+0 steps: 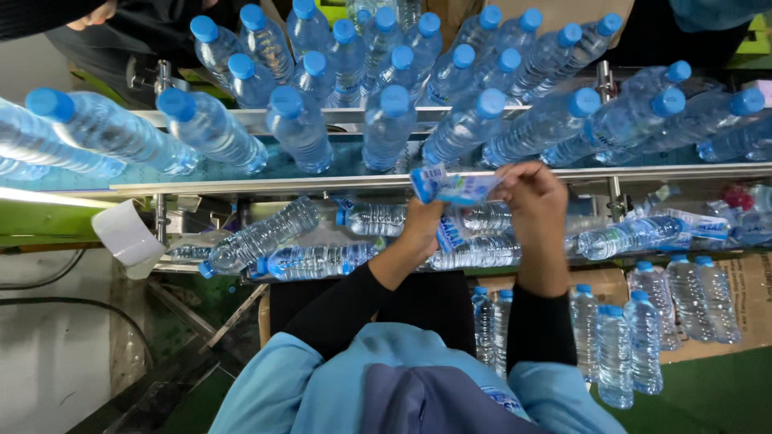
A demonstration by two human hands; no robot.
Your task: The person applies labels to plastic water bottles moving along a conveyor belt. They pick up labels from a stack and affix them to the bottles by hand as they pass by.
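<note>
both hands meet just under the conveyor rail [322,183]. the left hand [424,225] and the right hand [533,199] pinch a blue and white label sleeve [454,190] between them, fingers closed on its ends; its print is too blurred to make out. standing capped bottles [386,128] crowd the belt above. more bottles lie on a lower shelf [265,237], partly hidden by the forearms. a white roll [127,235] hangs at left.

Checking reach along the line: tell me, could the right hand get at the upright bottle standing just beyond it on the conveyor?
Probably yes. The right hand, pinching a blue label, is at the conveyor rail; the nearest upright bottle stands just past it, nothing between.
</note>
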